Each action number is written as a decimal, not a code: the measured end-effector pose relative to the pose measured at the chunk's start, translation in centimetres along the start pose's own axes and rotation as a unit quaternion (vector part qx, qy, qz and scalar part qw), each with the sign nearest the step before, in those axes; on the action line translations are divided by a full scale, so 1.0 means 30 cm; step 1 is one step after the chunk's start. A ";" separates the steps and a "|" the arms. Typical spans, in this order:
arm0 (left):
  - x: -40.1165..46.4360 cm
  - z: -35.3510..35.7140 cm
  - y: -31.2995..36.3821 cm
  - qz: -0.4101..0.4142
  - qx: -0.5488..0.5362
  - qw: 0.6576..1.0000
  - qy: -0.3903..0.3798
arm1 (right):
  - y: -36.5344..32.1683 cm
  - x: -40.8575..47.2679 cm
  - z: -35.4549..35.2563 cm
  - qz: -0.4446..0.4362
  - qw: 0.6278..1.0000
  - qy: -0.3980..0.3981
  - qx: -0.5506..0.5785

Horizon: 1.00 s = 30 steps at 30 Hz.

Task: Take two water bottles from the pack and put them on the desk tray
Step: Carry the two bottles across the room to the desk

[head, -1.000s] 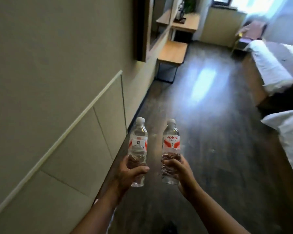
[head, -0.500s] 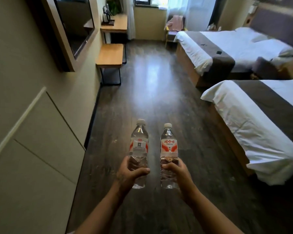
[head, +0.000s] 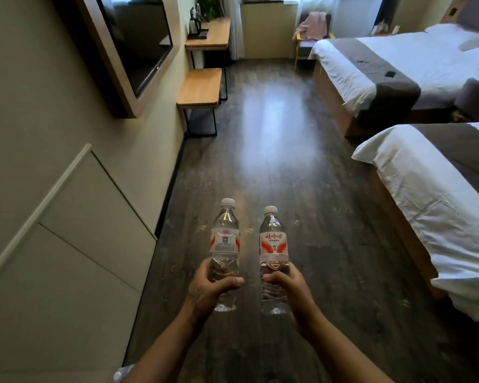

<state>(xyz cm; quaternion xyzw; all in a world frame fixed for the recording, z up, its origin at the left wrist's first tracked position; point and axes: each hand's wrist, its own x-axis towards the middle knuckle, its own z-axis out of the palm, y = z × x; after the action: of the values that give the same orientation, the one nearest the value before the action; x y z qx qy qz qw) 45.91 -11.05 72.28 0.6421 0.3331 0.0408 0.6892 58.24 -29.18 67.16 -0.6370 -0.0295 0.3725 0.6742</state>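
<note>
I hold two clear water bottles with white caps and red-and-white labels upright in front of me, over the dark wood floor. My left hand (head: pixel 208 290) grips the lower half of the left bottle (head: pixel 224 239). My right hand (head: pixel 291 288) grips the lower half of the right bottle (head: pixel 273 241). The bottles stand side by side, a small gap apart. Far ahead on the left stands the wooden desk (head: pixel 213 37) with a dark tray (head: pixel 198 36) and a kettle on it.
A low wooden bench (head: pixel 201 88) stands against the left wall before the desk. A wall-mounted screen (head: pixel 133 42) juts out on the left. Two beds (head: pixel 437 194) line the right side. A chair (head: pixel 310 29) sits by the window. The floor runs between them.
The view has swung right, away from the left wall, and moved forward along the room. Both beds have come into view. The hands keep the bottles in the same pose.
</note>
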 end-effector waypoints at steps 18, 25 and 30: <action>0.188 0.145 0.089 -0.006 -0.003 1.000 0.004 | -0.140 0.188 -0.149 -0.027 1.000 -0.013 -0.001; 0.430 0.174 0.146 -0.018 -0.011 1.000 0.005 | -0.219 0.426 -0.185 -0.028 1.000 0.007 -0.007; 0.707 0.155 0.228 -0.024 0.007 1.000 -0.004 | -0.302 0.692 -0.186 -0.017 1.000 0.021 -0.009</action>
<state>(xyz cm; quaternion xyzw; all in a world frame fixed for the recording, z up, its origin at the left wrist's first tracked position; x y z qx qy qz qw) 67.26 -3.58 69.66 0.6387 0.3458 0.0191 0.6871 80.27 -21.83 65.07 -0.6504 -0.0299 0.3471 0.6750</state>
